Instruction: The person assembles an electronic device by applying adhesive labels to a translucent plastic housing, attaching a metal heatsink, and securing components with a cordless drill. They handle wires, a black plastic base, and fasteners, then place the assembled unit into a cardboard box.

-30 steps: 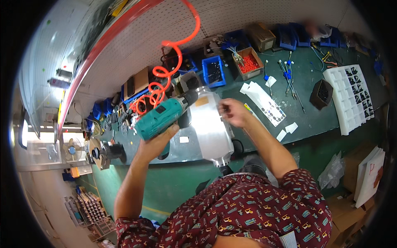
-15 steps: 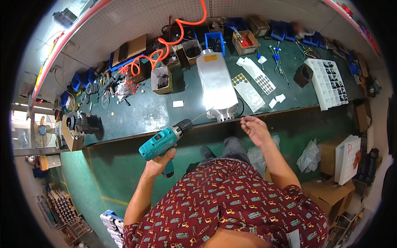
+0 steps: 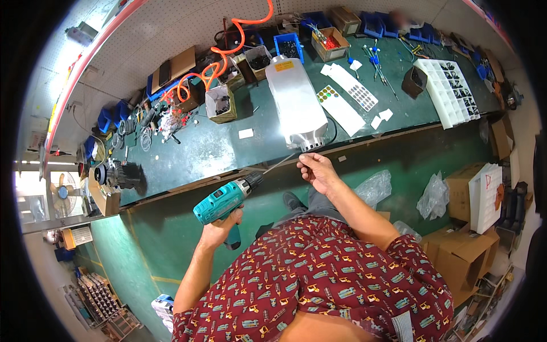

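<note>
My left hand [image 3: 223, 226] is wrapped round the grip of a teal cordless drill [image 3: 219, 203]. A long thin bit [image 3: 279, 165] runs from its chuck up and to the right. Close to the bit's tip, my right hand [image 3: 319, 172] has thumb and fingers pinched together; anything between them is too small to make out. Just beyond those fingertips is the slotted near end of a silver metal housing [image 3: 296, 100], which lies lengthwise on the green bench [image 3: 213, 149]. A yellow label [image 3: 283, 66] is on the housing's far end.
Right of the housing lie sheets of round stickers [image 3: 344, 114] and a white compartment tray [image 3: 441, 97] of black parts. Parts boxes [image 3: 220, 104] and a coiled orange hose [image 3: 244, 34] are at the back. A motor-like part [image 3: 121, 174] stands at the left. Cartons [image 3: 461, 256] sit on the floor.
My right hand has moved left, in to the tip of the drill bit, its fingers pinched. The drill stays in my left hand, its bit now lower against the bench edge. The view has shifted slightly.
</note>
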A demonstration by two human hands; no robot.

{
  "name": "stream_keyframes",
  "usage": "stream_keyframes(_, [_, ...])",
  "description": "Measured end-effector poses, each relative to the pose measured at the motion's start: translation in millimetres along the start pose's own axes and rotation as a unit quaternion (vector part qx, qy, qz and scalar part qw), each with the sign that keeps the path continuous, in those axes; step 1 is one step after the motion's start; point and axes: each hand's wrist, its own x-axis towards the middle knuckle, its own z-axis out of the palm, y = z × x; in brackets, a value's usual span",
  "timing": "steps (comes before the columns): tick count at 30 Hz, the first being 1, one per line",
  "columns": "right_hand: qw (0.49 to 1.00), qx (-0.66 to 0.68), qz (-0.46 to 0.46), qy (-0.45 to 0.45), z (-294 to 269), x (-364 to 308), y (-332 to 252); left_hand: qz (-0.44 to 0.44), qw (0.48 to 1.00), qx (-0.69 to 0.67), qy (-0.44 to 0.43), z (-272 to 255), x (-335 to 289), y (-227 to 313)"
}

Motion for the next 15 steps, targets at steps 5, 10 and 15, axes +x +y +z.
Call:
stream_keyframes(5, [1.0, -0.012, -0.014, 0.001, 0.8, -3.7, 6.7, -0.011, 1.0, -0.004, -0.002, 0.4, -4.0, -4.6])
stream_keyframes(10, [0.997, 0.063, 0.007, -0.039, 3.0, -3.4, 8.2, -0.033, 0.999, 0.014, -0.011, -3.3, -5.1, -7.2])
stream_keyframes(15, [0.994, 0.075, 0.015, -0.076, -1.1, 0.8, 11.6, -0.039, 0.999, -0.001, -0.012, -0.3, -6.1, -3.3])
